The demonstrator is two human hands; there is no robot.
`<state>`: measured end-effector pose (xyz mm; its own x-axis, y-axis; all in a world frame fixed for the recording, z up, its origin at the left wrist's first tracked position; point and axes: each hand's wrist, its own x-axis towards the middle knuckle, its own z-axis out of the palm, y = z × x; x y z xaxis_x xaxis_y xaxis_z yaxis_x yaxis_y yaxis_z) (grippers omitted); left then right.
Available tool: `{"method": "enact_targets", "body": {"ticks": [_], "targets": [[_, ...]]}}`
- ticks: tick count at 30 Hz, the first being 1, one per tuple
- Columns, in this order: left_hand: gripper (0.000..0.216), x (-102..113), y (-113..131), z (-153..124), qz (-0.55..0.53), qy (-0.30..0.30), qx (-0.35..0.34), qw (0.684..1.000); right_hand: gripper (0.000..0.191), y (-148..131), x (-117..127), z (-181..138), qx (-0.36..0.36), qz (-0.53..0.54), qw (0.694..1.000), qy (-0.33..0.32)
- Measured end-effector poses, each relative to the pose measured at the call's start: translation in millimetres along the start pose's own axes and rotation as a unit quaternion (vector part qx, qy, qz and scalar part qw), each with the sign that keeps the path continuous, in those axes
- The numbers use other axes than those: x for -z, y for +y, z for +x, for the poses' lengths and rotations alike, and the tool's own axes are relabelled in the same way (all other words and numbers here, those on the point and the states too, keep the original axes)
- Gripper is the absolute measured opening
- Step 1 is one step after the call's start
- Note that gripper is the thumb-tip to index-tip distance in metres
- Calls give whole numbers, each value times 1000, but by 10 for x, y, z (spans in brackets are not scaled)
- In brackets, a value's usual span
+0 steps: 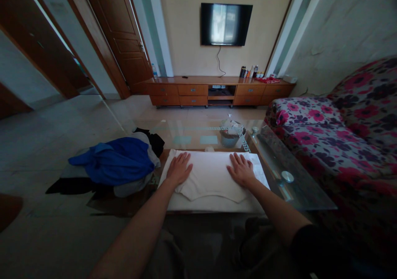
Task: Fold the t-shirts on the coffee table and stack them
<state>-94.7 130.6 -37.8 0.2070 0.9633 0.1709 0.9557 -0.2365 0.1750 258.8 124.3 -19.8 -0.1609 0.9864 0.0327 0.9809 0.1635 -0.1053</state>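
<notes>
A white garment (pixel 214 175), partly folded, lies spread on the glass coffee table (pixel 310 196) in front of me. Its near edge curves like a neckline, and a white layer shows beneath it. Flat on the garment's left side rests my left hand (pixel 180 169), fingers stretched forward. My right hand (pixel 241 169) presses on the right side, its fingers slightly spread. Neither hand grips the cloth. To the left of the garment is a heap of clothes with a blue garment (pixel 119 159) on top and grey and black pieces under it.
Past the garment, a basket (pixel 231 138) with crumpled white paper appears at the table's far side. A floral sofa (pixel 316 134) stands on the right. Against the far wall is a low wooden cabinet (pixel 192 90) with bottles on it, below a television (pixel 226 24).
</notes>
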Motion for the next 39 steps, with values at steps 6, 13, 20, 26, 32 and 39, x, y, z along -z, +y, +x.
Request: {"method": "enact_targets", "body": {"ticks": [6,13,20,26,32,39], "targets": [[66,55,73,1,47,5,4,999,73,-49,4,11,-7,-35,999,18],[63,42,147,34,21,-12,-44,999,69,-177,60,31,8,-26,1000,4],[61,-9,569,218,16,34,-19,999,72,-671,21,296,8,8,999,41],[65,-174,799,383,-7,-21,-42,999,70,-1176,-70,500,128,71,989,10],[69,-255,695,428,-16,-31,-31,999,70,-1184,-169,610,135,80,988,-5],[71,-204,502,447,-1,-1,6,1000,75,-898,-193,603,96,49,994,-8]]}}
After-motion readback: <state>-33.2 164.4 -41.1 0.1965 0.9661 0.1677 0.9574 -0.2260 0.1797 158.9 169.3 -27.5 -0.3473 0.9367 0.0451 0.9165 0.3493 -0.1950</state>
